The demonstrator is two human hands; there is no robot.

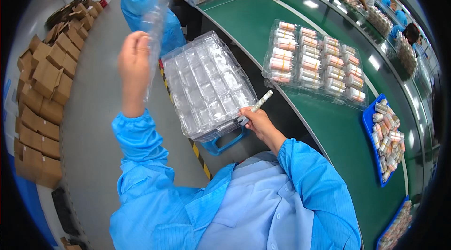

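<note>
My left hand (135,64) is raised at the left, its fingers pinched on the edge of a clear plastic tray (157,29) held upright and blurred by motion. Below and to the right stands a stack of clear plastic compartment trays (206,85), with the cells of the top one showing nothing inside. At the stack's near right corner is my right hand (258,121). Its fingers are closed round a slim pale patterned stick (261,101) with a greyish lower end, whose exact kind I cannot make out. Whether those fingers touch the stack is unclear.
A blue stool (221,144) is under the stack. On the green bench (324,142), a clear tray (312,62) holds rows of small banded cylinders. Blue bins (379,156) hold loose ones. A co-worker (150,10) stands ahead; cardboard boxes (47,76) line the left.
</note>
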